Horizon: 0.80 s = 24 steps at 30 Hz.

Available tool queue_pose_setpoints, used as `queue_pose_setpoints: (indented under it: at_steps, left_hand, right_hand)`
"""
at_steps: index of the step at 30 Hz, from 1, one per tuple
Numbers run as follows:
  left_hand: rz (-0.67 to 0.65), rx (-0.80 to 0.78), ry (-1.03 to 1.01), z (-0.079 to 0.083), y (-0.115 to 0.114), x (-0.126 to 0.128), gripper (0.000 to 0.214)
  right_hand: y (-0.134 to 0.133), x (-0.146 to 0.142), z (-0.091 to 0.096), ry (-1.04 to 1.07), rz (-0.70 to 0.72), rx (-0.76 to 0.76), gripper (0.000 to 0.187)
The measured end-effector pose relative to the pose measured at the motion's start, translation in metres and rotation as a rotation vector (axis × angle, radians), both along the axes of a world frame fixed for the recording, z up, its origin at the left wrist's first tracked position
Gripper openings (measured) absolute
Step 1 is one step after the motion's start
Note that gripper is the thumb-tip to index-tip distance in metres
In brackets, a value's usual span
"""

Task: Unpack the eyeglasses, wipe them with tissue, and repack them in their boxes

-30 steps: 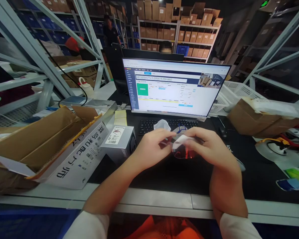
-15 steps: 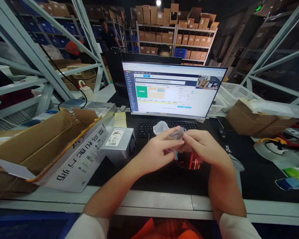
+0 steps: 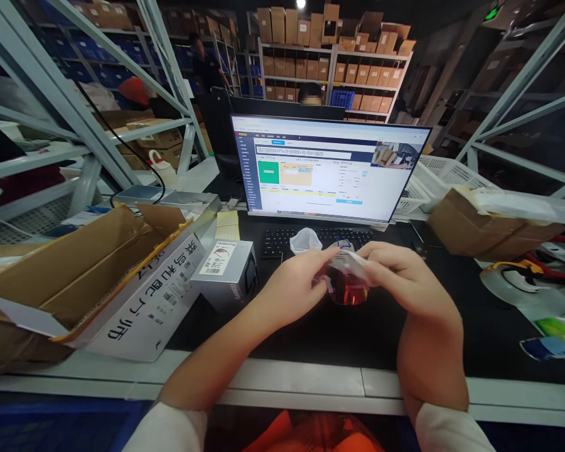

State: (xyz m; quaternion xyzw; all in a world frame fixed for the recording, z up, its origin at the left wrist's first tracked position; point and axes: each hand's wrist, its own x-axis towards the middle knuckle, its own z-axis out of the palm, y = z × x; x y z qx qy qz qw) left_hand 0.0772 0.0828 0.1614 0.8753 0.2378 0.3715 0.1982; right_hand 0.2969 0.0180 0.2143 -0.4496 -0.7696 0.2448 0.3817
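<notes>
Sunglasses with a red mirrored lens (image 3: 351, 290) are between my hands, above the black desk mat (image 3: 311, 339). My left hand (image 3: 297, 279) is closed on their left side. On the other side my right hand (image 3: 395, 271) pinches a translucent film or sleeve (image 3: 349, 262) lying over the lens. Fingers hide much of the frame. Just beyond my left hand rests a whitish crumpled pouch (image 3: 306, 241), in front of the keyboard (image 3: 273, 242). A grey box (image 3: 226, 273), its label picturing glasses, stands left of my left forearm.
An opened cardboard carton (image 3: 136, 301) takes up the left side. Behind the keyboard stands a lit monitor (image 3: 311, 169). To the right are a mouse (image 3: 419, 250), a brown carton (image 3: 480, 223) and a tape roll (image 3: 513, 282). People are visible farther back.
My right hand has shifted slightly right and pulled the film out flatter across the lens. The sunglasses have risen a little, and my left fingers have drawn back from the right hand.
</notes>
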Motion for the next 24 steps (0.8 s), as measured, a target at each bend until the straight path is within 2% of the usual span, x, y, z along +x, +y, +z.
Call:
queue_pose_setpoints:
  at_steps: [2,4,5,7,9,10,11,13,15,18,20,24]
  left_hand:
    - [0.02,-0.028,-0.014,-0.002,0.0,0.0,0.065]
    - [0.036,-0.041,-0.043,-0.004,0.0,0.0,0.071]
    - [0.045,-0.041,-0.061,-0.004,0.0,-0.001,0.073]
    - [0.055,-0.006,-0.094,-0.003,-0.003,-0.002,0.075]
    - [0.052,0.095,-0.11,-0.001,-0.009,-0.004,0.075]
    - [0.042,0.161,-0.109,0.0,-0.013,-0.005,0.074]
    - [0.025,0.226,-0.103,0.0,-0.017,-0.005,0.072]
    - [-0.021,0.348,-0.087,0.001,-0.025,-0.005,0.07]
    - [-0.032,0.434,-0.091,0.003,-0.031,-0.005,0.069]
    - [0.107,0.441,-0.094,0.009,-0.032,-0.006,0.058]
    - [0.193,0.41,-0.089,0.014,-0.028,-0.008,0.045]
    - [0.185,0.428,-0.124,0.018,-0.017,-0.012,0.028]
  right_hand:
    - [-0.002,-0.002,0.002,-0.049,0.163,-0.032,0.034]
    - [-0.001,-0.004,0.002,-0.081,0.238,-0.058,0.031]
    - [0.0,-0.004,0.001,-0.068,0.224,-0.053,0.028]
    - [0.002,-0.006,-0.002,-0.028,0.1,-0.039,0.024]
    - [0.001,-0.009,-0.005,-0.056,-0.03,-0.052,0.022]
    - [0.0,-0.012,-0.005,-0.102,-0.051,-0.079,0.018]
    - [-0.002,-0.015,-0.005,-0.156,-0.042,-0.112,0.017]
    - [-0.008,-0.023,-0.003,-0.239,0.024,-0.145,0.026]
    - [-0.014,-0.03,-0.001,-0.259,0.06,-0.113,0.033]
    - [-0.017,-0.032,0.0,-0.203,0.082,-0.037,0.033]
    - [-0.013,-0.028,-0.001,-0.133,0.086,-0.055,0.033]
    - [-0.001,-0.018,-0.007,-0.047,-0.018,-0.106,0.035]
